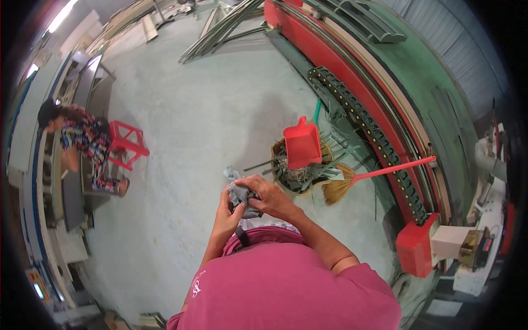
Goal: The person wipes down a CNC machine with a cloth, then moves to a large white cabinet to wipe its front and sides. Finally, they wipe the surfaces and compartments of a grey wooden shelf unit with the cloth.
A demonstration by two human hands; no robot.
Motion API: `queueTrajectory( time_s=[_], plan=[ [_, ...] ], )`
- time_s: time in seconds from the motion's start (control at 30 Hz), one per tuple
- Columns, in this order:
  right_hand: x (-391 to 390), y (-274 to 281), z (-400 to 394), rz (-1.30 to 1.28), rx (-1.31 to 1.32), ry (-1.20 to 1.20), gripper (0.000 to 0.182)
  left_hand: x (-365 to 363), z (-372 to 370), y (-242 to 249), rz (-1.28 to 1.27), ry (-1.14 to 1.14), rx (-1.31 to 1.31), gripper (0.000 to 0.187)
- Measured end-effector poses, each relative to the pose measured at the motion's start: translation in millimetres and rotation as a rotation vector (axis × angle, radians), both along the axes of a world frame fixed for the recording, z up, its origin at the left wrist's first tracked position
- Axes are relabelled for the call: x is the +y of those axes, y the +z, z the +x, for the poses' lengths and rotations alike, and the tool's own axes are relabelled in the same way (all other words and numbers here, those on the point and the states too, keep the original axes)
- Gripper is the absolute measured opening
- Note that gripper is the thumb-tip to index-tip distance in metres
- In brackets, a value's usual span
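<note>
A crumpled grey cloth is bunched up in front of my maroon shirt, held between both hands. My left hand grips its lower left side, thumb pressed against it. From the right, my right hand has its fingers closed on the same cloth. A paler piece of the cloth sticks out above the fingers. Just beyond my right hand stands a round bin full of scraps and strips, with a red dustpan lying on top.
A broom with a red handle leans beside the bin. A red machine and a black cable chain run along the right. At the left, a person sits at a bench near a red stool. Metal strips lie ahead.
</note>
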State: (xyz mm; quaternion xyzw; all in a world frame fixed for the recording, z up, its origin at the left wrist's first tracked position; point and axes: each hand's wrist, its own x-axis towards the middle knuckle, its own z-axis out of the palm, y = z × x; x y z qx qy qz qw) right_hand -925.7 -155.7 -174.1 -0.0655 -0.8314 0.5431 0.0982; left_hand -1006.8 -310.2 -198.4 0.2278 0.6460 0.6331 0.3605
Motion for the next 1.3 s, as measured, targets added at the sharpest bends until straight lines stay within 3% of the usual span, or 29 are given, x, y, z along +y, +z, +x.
queueTrajectory(
  time_s=[0.2,0.33,0.43,0.5,0.63,0.73,0.87,1.0,1.13,1.17,1.27,1.3],
  plan=[
    [-6.5,4.4,-142.0,-0.231,-0.003,-0.232,0.058,7.8,-167.5,18.7,-0.083,-0.109,-0.032,0.056],
    [2.7,-9.1,-211.1,-0.221,0.018,-0.377,0.053,29.0,-255.6,26.7,-0.240,-0.168,-0.025,0.052],
    [20.0,-8.1,-241.1,-0.325,-0.026,-0.450,0.049,54.2,-295.2,18.5,-0.161,-0.159,-0.092,0.049],
    [38.4,-13.3,-259.3,-0.371,-0.076,-0.492,0.037,74.9,-318.0,11.2,-0.082,-0.176,-0.124,0.047],
    [82.7,-34.8,-304.6,-0.347,-0.133,-0.578,0.026,119.1,-358.5,-4.0,-0.158,-0.233,-0.161,0.037],
    [128.8,-41.2,-347.7,-0.399,-0.085,-0.596,0.023,165.1,-409.5,-1.9,-0.277,-0.337,-0.164,0.030],
    [212.3,-31.7,-405.2,-0.390,-0.119,-0.636,0.020,254.0,-469.9,8.1,-0.210,-0.293,-0.240,0.025],
    [309.5,-4.9,-444.5,-0.294,0.006,-0.705,0.022,361.7,-519.2,29.6,-0.166,-0.373,-0.099,0.027],
    [386.7,32.9,-460.8,-0.149,0.046,-0.873,0.038,459.1,-539.8,34.6,-0.017,-0.378,-0.144,0.027],
    [404.5,39.0,-458.7,-0.178,0.007,-0.815,0.049,481.7,-540.6,37.3,0.005,-0.377,-0.160,0.027],
    [446.6,31.8,-466.0,-0.050,-0.064,-0.730,0.059,546.2,-549.8,20.9,-0.003,-0.472,-0.100,0.024],
    [460.6,27.6,-469.8,-0.139,-0.076,-0.681,0.068,567.1,-553.8,16.6,0.000,-0.494,-0.099,0.024]
  ],
)
